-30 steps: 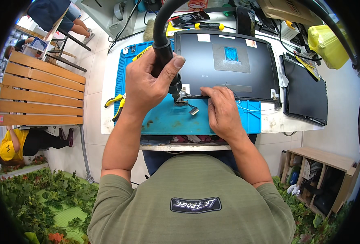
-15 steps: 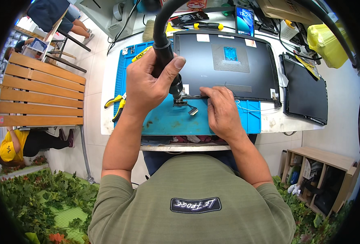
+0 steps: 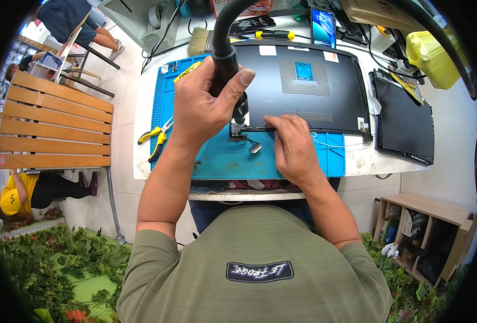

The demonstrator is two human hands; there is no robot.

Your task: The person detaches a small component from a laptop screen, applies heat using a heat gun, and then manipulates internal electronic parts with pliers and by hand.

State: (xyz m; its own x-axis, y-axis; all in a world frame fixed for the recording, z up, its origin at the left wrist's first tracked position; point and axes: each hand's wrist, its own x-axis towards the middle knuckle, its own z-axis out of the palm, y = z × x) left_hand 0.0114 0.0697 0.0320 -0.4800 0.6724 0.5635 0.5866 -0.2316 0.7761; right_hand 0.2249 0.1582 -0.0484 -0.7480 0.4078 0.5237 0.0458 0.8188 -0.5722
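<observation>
My left hand (image 3: 209, 107) is wrapped round a thick black flexible tube (image 3: 225, 54), whose lower end points down at a small metal hinge piece (image 3: 237, 134). My right hand (image 3: 292, 142) rests with its fingertips on the lower edge of a dark laptop lid panel (image 3: 308, 102), its fingers loosely bent. A short cable with a connector (image 3: 254, 147) lies just left of that hand on the blue work mat (image 3: 222, 164). A thin white wire (image 3: 324, 143) runs off to its right. Yellow-handled pliers (image 3: 155, 140) lie by the mat's left edge.
A dark laptop piece (image 3: 404, 126) lies at the right. Behind are a phone (image 3: 323, 29), a brush (image 3: 199, 40), a yellow-handled tool (image 3: 275, 35) and a yellow bag (image 3: 432, 59). A wooden bench (image 3: 55, 118), two other people (image 3: 20, 191) (image 3: 77, 27) and a cubby shelf (image 3: 427, 207) surround the table.
My left hand and the tube have shifted slightly to the right. My right hand stays on the panel edge. The phone's screen, dark a second ago, is lit.
</observation>
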